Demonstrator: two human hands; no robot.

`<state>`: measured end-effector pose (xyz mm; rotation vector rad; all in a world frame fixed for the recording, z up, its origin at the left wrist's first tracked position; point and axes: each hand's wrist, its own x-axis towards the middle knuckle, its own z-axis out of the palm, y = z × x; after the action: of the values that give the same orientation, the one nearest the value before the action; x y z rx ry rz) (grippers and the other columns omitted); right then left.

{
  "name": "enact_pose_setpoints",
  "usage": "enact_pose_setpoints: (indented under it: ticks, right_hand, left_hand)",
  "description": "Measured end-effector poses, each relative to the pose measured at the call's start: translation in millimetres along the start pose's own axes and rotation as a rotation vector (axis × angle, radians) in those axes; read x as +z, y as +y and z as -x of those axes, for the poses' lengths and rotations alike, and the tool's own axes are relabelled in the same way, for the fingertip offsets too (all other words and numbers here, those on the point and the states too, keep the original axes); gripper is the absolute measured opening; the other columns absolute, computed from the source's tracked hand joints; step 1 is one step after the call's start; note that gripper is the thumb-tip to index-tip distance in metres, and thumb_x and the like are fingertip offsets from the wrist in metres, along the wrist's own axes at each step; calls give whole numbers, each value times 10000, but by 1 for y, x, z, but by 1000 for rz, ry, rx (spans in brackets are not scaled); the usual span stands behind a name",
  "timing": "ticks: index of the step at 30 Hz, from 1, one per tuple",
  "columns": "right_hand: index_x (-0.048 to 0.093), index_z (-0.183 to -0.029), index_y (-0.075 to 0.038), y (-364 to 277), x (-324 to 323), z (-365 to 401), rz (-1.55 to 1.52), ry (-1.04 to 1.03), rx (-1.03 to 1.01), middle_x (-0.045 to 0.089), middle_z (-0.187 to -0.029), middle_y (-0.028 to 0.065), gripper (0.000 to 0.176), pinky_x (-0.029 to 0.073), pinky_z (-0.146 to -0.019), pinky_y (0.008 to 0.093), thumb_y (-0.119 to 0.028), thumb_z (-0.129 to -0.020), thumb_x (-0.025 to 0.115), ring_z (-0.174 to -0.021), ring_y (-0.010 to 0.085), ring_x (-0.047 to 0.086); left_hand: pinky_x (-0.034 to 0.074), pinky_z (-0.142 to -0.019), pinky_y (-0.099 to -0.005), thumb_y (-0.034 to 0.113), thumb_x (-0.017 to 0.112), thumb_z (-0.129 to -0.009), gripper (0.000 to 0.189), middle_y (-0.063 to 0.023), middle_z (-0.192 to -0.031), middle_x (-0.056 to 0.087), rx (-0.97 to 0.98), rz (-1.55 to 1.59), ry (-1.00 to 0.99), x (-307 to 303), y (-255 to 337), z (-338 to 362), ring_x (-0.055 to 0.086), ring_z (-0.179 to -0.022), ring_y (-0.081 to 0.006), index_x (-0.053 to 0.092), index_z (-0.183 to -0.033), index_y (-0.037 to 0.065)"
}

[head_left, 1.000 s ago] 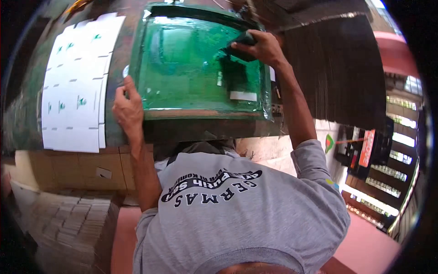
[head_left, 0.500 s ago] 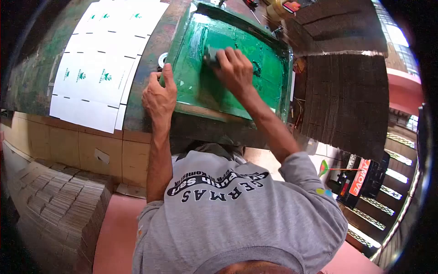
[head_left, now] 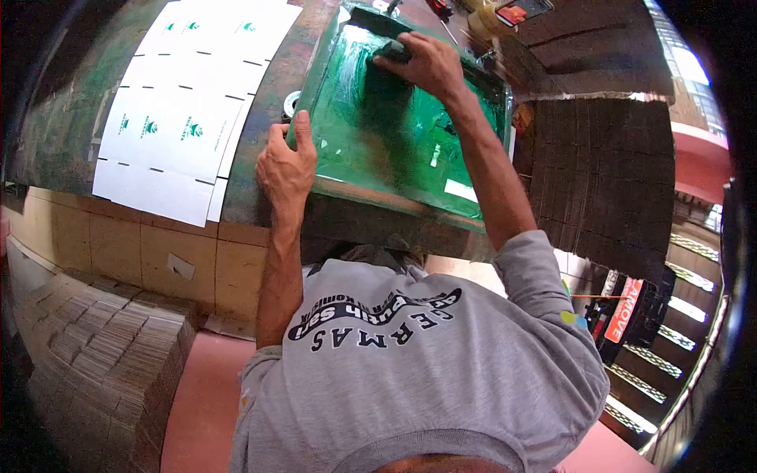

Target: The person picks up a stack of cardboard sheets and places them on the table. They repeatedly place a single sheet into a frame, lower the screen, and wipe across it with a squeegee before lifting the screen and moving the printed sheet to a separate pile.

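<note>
Table, paint-stained, bears green frame; stacked sheets nearby.

The left hand is gripping, thumb up, left of centre; the right hand is pinching at upper centre, forearm slanting down rightward.

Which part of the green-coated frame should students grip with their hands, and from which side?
Probably the left rim of the frame, approached from its outer side, where the left hand holds it. The frame lies flat, and its narrow raised rim gives an edge to pinch; the glossy green middle offers none.
</note>
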<state>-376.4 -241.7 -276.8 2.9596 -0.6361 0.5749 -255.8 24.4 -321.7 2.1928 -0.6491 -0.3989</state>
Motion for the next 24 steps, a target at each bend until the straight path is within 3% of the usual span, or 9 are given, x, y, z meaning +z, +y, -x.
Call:
enact_pose_setpoints:
  ticks: [8, 10, 12, 15, 18, 19, 20, 22, 24]
  right_hand:
    - [658, -791, -87, -57, -34, 66, -79, 83, -1, 642, -792, 83, 450, 525, -620, 374, -520, -757, 777, -733, 284, 655]
    - [649, -784, -74, -38, -50, 62, -116, -57, 76, 629, -783, 87, 469, 519, -629, 372, -526, -764, 771, -732, 289, 650]
    - [668, -822, -62, -40, -84, 67, -124, 38, 215, 655, -811, 88, 486, 505, -627, 356, -538, -778, 760, -714, 247, 654]
    - [698, -839, -83, -39, -130, 92, -147, 272, 274, 674, -804, 61, 434, 558, -641, 340, -495, -750, 801, -707, 212, 685]
    - [693, -869, -50, -35, -178, 108, -112, 493, 286, 667, -734, 65, 340, 519, -635, 295, -302, -733, 878, -643, 140, 619]
    - [703, -881, -60, -31, -197, 109, -24, 511, 280, 674, -729, 56, 323, 522, -637, 307, -297, -742, 872, -638, 141, 628]
    - [713, -893, -69, -26, -215, 110, 67, 524, 281, 680, -723, 47, 307, 526, -639, 319, -293, -750, 867, -633, 142, 636]
    - [722, -1012, -124, 0, -231, 107, 264, 408, 534, 708, -1014, 94, 271, 549, -784, 408, -323, -833, 761, -838, 257, 693]
    - [736, -981, -59, 1, -259, 71, 107, 592, 409, 724, -900, 93, 310, 535, -699, 320, -293, -790, 804, -746, 173, 682]
  left_hand:
    - [477, -803, -510, 655, 430, -941, 698, -291, -921, 671, -22, -15, -47, -3, 5, 0, 641, -924, -454, 640, -997, -8]
    - [474, -804, -497, 667, 423, -940, 713, -262, -905, 675, -53, 53, -123, -6, 2, -6, 643, -918, -425, 640, -992, -10]
    - [471, -806, -485, 679, 416, -939, 727, -233, -889, 680, -85, 128, -183, -15, -7, -16, 645, -913, -395, 641, -988, -11]
    - [494, -753, -380, 676, 404, -952, 727, -106, -905, 672, -165, 670, -492, -43, -2, -21, 634, -840, -218, 665, -1015, 1]
    - [511, -738, -304, 637, 410, -970, 701, -120, -959, 684, -317, 783, -457, -63, 25, -38, 641, -836, -176, 661, -1057, -11]
    - [527, -744, -266, 608, 419, -979, 671, -131, -970, 695, -317, 1007, -454, -83, 72, -18, 648, -830, -154, 645, -1090, -14]
    - [538, -813, -331, 572, 439, -984, 630, -152, -1010, 697, -276, 1088, -506, -84, 75, -32, 657, -872, -187, 626, -1108, -16]
    - [468, -996, -490, 536, 394, -1004, 745, -263, -1284, 538, -148, 1280, -483, -78, 95, -54, 545, -1182, -339, 416, -1319, -138]
    - [490, -938, -452, 508, 444, -977, 625, -209, -1129, 604, -83, 1401, -417, -64, 121, -59, 600, -1058, -320, 503, -1209, -68]
